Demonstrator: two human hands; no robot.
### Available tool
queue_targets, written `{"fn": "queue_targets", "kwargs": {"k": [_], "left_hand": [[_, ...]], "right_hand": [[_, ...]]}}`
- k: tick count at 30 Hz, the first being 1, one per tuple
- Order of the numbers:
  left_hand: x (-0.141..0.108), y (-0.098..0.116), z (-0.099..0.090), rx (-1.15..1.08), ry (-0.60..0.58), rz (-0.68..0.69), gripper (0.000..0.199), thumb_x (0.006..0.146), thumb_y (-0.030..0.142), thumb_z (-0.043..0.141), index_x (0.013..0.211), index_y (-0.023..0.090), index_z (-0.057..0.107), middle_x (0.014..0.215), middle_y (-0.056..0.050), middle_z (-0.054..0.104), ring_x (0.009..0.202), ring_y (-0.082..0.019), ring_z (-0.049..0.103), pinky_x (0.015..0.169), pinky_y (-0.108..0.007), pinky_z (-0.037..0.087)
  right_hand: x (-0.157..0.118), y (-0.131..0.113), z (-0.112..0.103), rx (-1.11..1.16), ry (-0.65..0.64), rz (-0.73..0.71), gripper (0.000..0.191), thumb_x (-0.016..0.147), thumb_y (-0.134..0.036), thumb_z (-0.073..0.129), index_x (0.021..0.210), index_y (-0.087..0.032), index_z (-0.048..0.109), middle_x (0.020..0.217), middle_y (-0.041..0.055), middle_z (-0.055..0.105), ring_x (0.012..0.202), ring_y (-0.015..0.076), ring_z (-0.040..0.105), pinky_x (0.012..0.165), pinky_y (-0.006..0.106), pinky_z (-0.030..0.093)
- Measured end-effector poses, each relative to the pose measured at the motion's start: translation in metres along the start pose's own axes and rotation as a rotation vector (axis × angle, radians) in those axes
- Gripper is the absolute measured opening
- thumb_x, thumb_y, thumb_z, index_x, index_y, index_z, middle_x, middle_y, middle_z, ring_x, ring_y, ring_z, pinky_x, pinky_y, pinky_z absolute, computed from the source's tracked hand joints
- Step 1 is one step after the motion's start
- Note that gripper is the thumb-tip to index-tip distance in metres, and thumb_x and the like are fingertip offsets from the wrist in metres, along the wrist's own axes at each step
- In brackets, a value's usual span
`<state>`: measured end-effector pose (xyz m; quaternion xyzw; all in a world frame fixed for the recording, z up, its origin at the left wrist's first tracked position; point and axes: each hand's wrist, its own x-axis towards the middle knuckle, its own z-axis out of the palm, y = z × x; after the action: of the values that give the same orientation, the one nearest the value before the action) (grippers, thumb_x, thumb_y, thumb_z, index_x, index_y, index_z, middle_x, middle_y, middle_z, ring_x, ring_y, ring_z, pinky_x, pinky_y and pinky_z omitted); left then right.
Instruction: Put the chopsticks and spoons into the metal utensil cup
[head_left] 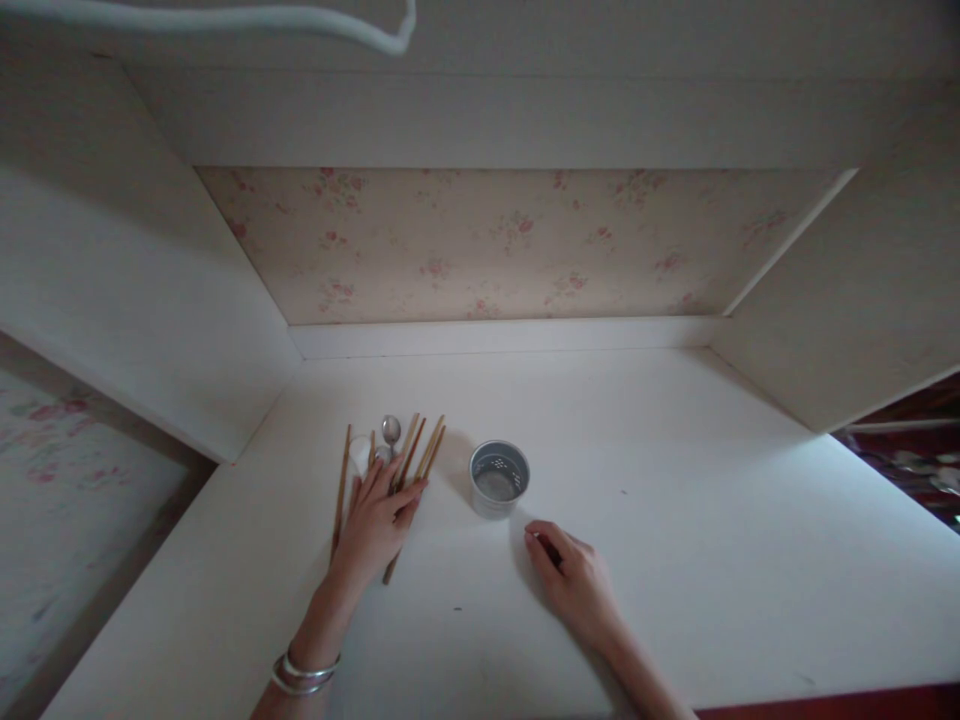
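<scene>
Left hand (379, 520) fans out over wooden chopsticks (341, 490)

The left hand's fingers are apart, laid across the chopsticks, which lie on the white tabletop (697, 520) to the left of the perforated metal cup (499, 502). Among them, just beyond the fingertips, are a metal spoon (391, 430) and a white spoon (360, 454). The cup stands upright between the hands. Near it, the right hand (574, 580) rests with fingers curled together; whether they enclose anything cannot be told. Two silver bangles (306, 674) circle the left wrist.
</scene>
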<state>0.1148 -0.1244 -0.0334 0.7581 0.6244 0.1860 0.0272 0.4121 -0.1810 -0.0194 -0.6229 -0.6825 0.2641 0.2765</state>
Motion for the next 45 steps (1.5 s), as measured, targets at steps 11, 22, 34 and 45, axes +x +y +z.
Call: {"fn": "queue_targets", "kwargs": {"k": [11, 22, 34, 45], "left_hand": [[0.001, 0.002, -0.003, -0.040, -0.012, -0.023, 0.034, 0.089, 0.045, 0.051, 0.120, 0.038, 0.063, 0.143, -0.003, 0.046, 0.136, -0.032, 0.035, 0.109, -0.061, 0.026], [0.001, 0.007, -0.007, -0.031, -0.045, -0.052, 0.029, 0.092, 0.042, 0.046, 0.111, 0.042, 0.068, 0.144, -0.001, 0.046, 0.138, -0.032, 0.033, 0.109, -0.062, 0.024], [0.001, 0.006, -0.008, -0.024, -0.064, -0.037, 0.032, 0.093, 0.044, 0.043, 0.118, 0.040, 0.063, 0.143, 0.003, 0.048, 0.137, -0.030, 0.034, 0.109, -0.063, 0.023], [0.002, 0.008, -0.014, -0.026, 0.098, -0.016, 0.028, 0.091, 0.037, 0.049, 0.107, 0.029, 0.070, 0.132, -0.008, 0.056, 0.129, -0.030, 0.044, 0.107, -0.057, 0.033]], "right_hand": [[0.000, -0.003, -0.002, 0.008, -0.009, -0.021, 0.033, 0.093, -0.039, 0.041, 0.095, -0.023, 0.069, 0.084, 0.0042, 0.073, 0.072, 0.0194, 0.067, 0.064, 0.027, 0.045], [0.000, -0.004, -0.004, -0.020, -0.007, -0.030, 0.032, 0.094, -0.039, 0.040, 0.094, -0.024, 0.068, 0.084, 0.0033, 0.073, 0.072, 0.0187, 0.067, 0.064, 0.026, 0.045], [-0.001, -0.003, -0.003, -0.037, -0.016, -0.040, 0.035, 0.094, -0.041, 0.038, 0.094, -0.023, 0.068, 0.085, 0.0050, 0.073, 0.074, 0.0201, 0.067, 0.066, 0.027, 0.045], [-0.001, -0.006, -0.006, -0.030, -0.029, -0.048, 0.029, 0.094, -0.036, 0.040, 0.094, -0.023, 0.066, 0.086, 0.0026, 0.072, 0.076, 0.0195, 0.067, 0.067, 0.027, 0.043]]}}
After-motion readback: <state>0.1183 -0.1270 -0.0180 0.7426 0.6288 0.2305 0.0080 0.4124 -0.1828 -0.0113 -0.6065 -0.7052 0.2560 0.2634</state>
